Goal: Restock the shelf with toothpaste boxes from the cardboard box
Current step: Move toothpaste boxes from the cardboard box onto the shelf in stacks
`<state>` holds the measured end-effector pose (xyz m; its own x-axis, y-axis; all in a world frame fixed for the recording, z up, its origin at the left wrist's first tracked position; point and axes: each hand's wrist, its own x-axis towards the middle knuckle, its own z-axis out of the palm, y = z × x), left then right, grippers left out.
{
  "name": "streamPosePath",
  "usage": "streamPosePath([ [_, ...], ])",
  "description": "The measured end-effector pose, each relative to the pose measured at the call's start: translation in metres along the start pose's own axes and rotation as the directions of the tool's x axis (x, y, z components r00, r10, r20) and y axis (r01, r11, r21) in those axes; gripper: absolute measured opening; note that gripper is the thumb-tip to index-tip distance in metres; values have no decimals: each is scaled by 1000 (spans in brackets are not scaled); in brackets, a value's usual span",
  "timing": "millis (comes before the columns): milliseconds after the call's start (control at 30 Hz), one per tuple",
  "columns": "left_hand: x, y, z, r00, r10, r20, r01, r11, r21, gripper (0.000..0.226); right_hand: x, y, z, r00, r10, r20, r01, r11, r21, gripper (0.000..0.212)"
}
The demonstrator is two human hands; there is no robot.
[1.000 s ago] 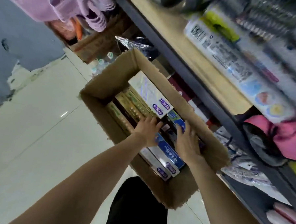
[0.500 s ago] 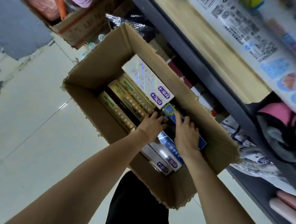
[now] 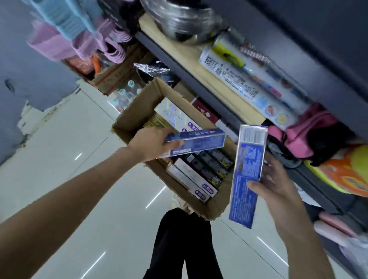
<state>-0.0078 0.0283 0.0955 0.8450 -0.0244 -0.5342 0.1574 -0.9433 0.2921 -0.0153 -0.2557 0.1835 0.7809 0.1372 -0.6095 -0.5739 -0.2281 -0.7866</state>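
Now each hand has a load — the left hand [image 3: 151, 143] grips one end of a blue toothpaste box [image 3: 196, 143], fingers and thumb wrapped round it so that it juts out level above the cardboard box [image 3: 209, 209], while the right hand [image 3: 276, 184] pinches a second blue box [image 3: 248, 174] near its middle, held roughly upright with its printed back panel toward the camera. Both boxes are lifted clear of the carton and touch nothing but the hands that carry them. The carton sits on the pale floor tiles [image 3: 76, 150] just beside the dark shelf frame [image 3: 192, 80], and plenty of stock remains in it: white boxes with purple ends [image 3: 194, 185] lie along the near side, with dark and gold ones packed beside them. So the step in hand looks like the carry from carton to shelf, early in the restocking, judging by how full the carton is. Which tier is meant for toothpaste cannot be told — the wooden shelf board [image 3: 205, 80] in view holds a long wrapped pack [image 3: 245, 87] and steel bowls [image 3: 180, 22], and the frame is blurred. The next move probably calls for raising both boxes to a free slot, turning them to lie the same way and sliding them in one at a time, without knocking the neighbouring goods.
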Motion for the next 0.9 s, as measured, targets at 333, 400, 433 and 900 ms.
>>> streamPosePath([
  [333, -184, 95, -102, 992, -92, 91, 100, 92, -991, 41, -122, -89, 0, 997, 62, -44, -27, 826, 563, 30],
  [400, -200, 116, -112, 992, -40, 116, 117, 3, -993, 56, -139, -97, -9, 997, 29, -72, 23, 778, 627, 36],
  [433, -206, 126, -115, 992, -15, 124, 124, -23, -992, 62, -146, -101, -14, 995, 13, -102, 55, 772, 633, 33],
  [900, -187, 274, -143, 983, 171, 61, 41, 117, -992, 64, -163, -109, -203, 790, 176, -588, 296, 730, 616, 36],
])
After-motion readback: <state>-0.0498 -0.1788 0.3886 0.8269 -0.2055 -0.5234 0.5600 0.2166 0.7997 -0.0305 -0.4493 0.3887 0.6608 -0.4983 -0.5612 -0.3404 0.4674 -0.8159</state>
